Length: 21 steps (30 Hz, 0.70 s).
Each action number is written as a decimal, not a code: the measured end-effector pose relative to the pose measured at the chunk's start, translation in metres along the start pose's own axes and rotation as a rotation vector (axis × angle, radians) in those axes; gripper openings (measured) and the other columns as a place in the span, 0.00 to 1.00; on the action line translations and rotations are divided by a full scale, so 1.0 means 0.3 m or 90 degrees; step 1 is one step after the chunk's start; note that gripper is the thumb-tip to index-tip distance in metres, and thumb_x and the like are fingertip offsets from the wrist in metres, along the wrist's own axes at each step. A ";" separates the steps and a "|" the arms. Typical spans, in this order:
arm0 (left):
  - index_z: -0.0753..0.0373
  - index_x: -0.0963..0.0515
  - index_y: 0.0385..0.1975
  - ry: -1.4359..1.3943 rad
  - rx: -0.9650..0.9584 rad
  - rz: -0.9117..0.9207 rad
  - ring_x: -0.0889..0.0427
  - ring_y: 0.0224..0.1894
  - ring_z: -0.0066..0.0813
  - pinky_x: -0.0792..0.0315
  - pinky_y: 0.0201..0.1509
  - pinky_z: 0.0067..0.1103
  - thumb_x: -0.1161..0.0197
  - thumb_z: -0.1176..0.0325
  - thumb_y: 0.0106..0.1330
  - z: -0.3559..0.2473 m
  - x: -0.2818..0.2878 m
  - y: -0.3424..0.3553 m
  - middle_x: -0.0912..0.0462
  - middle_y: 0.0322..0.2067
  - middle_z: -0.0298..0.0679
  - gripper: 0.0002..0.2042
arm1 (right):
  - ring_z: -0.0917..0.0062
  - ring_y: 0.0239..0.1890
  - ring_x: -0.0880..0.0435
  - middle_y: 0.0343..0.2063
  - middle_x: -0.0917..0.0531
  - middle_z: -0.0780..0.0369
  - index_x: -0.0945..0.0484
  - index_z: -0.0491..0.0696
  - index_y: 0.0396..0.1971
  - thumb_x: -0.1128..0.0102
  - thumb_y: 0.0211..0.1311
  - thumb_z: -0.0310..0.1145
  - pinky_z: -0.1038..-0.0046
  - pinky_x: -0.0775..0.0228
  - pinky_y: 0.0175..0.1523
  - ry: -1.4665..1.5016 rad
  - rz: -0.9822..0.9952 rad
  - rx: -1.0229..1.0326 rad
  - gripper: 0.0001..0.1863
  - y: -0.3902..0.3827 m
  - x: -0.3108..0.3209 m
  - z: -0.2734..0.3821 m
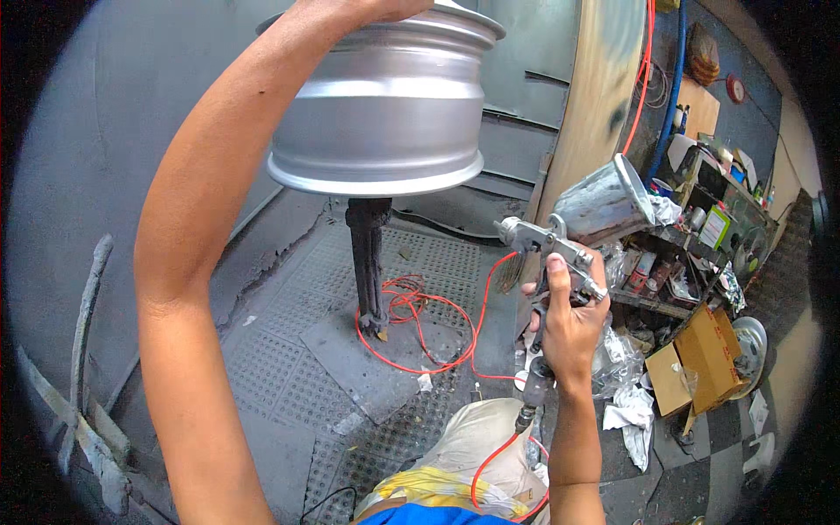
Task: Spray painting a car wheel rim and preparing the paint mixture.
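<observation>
Right fingers (557,269) clasp the silver metal spray gun (528,235); left hand (389,8), I can't tell; aim square at the silver metal wheel (394,122).

Open air lies between the wheel (394,122) and the spray gun (531,235) in the right hand (570,331), while the raised left arm (197,219) bars the wheel's left side, the stand (367,254) interrupts the room beneath, and a red hose (475,331) loops across the floor (271,372).
</observation>
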<state>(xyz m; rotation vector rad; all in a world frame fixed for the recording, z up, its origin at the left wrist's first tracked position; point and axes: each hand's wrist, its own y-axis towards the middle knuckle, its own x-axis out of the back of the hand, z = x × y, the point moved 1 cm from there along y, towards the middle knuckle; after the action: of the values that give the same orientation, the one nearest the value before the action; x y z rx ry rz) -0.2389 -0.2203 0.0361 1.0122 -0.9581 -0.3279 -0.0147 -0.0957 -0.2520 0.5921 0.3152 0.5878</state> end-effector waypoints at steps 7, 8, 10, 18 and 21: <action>0.75 0.15 0.34 0.029 0.006 0.042 0.12 0.40 0.58 0.19 0.49 0.43 0.47 0.58 0.77 -0.021 0.006 0.032 0.13 0.36 0.63 0.23 | 0.84 0.30 0.15 0.34 0.17 0.65 0.25 0.44 0.52 0.36 0.74 0.38 0.84 0.28 0.20 0.056 0.095 -0.052 0.16 -0.039 -0.072 0.062; 0.75 0.15 0.35 0.039 0.001 0.047 0.12 0.40 0.58 0.19 0.49 0.43 0.47 0.58 0.77 -0.023 0.004 0.037 0.13 0.36 0.63 0.22 | 0.84 0.30 0.15 0.34 0.17 0.65 0.25 0.44 0.52 0.36 0.74 0.37 0.84 0.28 0.20 0.079 0.121 -0.065 0.16 -0.051 -0.083 0.081; 0.75 0.15 0.36 0.048 -0.005 0.051 0.12 0.41 0.58 0.19 0.49 0.43 0.47 0.59 0.76 -0.033 0.004 0.043 0.13 0.36 0.62 0.22 | 0.83 0.30 0.13 0.34 0.16 0.64 0.25 0.43 0.52 0.36 0.74 0.36 0.84 0.28 0.20 0.109 0.155 -0.082 0.16 -0.068 -0.093 0.112; 0.75 0.15 0.38 0.047 -0.020 0.047 0.13 0.47 0.57 0.22 0.55 0.43 0.47 0.59 0.76 0.008 0.020 0.048 0.13 0.41 0.62 0.22 | 0.85 0.31 0.15 0.34 0.17 0.65 0.24 0.45 0.52 0.37 0.75 0.36 0.84 0.28 0.21 0.029 0.057 -0.016 0.14 -0.011 -0.026 0.077; 0.73 0.14 0.38 0.015 0.004 0.033 0.13 0.50 0.54 0.23 0.58 0.42 0.47 0.58 0.76 0.032 0.043 0.017 0.13 0.44 0.61 0.22 | 0.85 0.31 0.15 0.33 0.16 0.65 0.25 0.44 0.52 0.36 0.74 0.34 0.84 0.28 0.21 0.025 0.023 0.004 0.14 0.008 0.019 0.060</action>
<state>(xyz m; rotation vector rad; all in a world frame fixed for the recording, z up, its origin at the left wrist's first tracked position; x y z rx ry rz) -0.2403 -0.2313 0.0487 0.9935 -0.9620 -0.2699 -0.0034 -0.0983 -0.2371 0.5935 0.3443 0.6349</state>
